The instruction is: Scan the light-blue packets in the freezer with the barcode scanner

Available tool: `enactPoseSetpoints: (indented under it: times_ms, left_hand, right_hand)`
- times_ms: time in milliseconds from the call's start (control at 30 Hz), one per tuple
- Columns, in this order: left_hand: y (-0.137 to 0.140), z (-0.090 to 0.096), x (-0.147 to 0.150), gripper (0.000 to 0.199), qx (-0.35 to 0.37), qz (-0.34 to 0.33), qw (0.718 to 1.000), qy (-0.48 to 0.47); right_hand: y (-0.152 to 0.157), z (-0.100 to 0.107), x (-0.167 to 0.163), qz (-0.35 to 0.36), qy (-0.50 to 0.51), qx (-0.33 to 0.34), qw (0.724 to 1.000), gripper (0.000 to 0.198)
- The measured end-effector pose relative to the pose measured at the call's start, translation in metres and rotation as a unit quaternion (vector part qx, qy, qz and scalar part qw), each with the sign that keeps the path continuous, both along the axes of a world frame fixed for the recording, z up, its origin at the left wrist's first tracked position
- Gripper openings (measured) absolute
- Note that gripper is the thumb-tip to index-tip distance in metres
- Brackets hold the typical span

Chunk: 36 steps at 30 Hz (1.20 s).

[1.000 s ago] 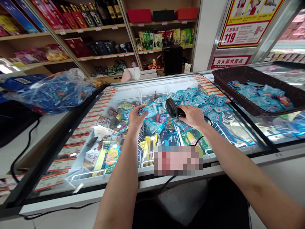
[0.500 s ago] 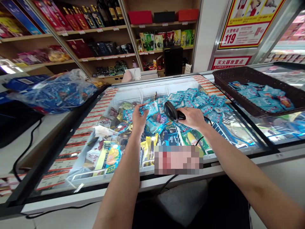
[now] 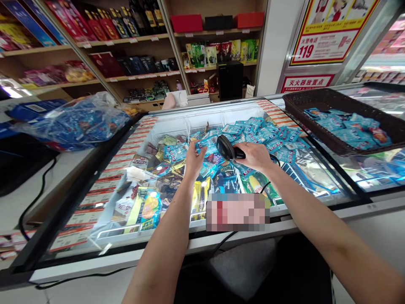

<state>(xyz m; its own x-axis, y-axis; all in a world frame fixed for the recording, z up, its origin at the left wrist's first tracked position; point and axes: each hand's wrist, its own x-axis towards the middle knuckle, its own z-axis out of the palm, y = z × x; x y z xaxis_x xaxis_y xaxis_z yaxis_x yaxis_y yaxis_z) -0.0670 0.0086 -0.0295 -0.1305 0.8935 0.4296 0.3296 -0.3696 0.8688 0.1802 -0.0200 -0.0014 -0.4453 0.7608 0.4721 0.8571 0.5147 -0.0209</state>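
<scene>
My right hand (image 3: 251, 156) is wrapped round the handle of a black barcode scanner (image 3: 225, 147), its head pointing left. Close to the scanner's head, my left hand (image 3: 195, 159) pinches a small blue snack packet (image 3: 207, 145) between thumb and fingers. Another blue packet (image 3: 175, 153) lies just left of that hand. Behind and to the right of the scanner spreads a loose heap of similar blue packets (image 3: 268, 133) on the glass lid of a chest freezer (image 3: 110, 202). The scanner's black cable runs down past my right wrist.
Ice creams in colourful wrappers (image 3: 150, 209) show through the glass. A brown basket (image 3: 335, 145) holding more blue packets stands at the right. On the left is a clear plastic bag (image 3: 85, 122) of blue packets. Stocked shelves (image 3: 133, 40) line the back.
My left hand has shifted slightly right, with a packet nearer the scanner. A blue packet left of that hand is now more fully in view. My right hand and the scanner have barely moved.
</scene>
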Motion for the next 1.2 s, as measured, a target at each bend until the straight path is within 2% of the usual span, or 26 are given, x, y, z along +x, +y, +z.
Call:
enactPoseSetpoints:
  times_ms: [133,433,833,1200]
  left_hand:
    - [0.002,-0.006,-0.002,0.035,-0.019,0.013,1.0,0.017]
    - [0.005,-0.009,-0.004,0.035,0.006,0.028,1.0,0.0]
    - [0.004,-0.009,-0.007,0.031,0.033,0.067,0.996,0.048]
    - [0.003,-0.011,-0.008,0.032,0.025,0.06,0.996,0.055]
  right_hand:
    - [0.006,-0.004,-0.002,0.0,-0.015,0.003,1.0,0.041]
    - [0.013,-0.008,-0.003,0.0,-0.036,0.025,0.999,0.044]
    - [0.002,0.003,-0.002,-0.005,-0.008,0.033,0.999,0.043]
    - [-0.003,0.008,-0.006,0.019,-0.013,0.025,0.999,0.042]
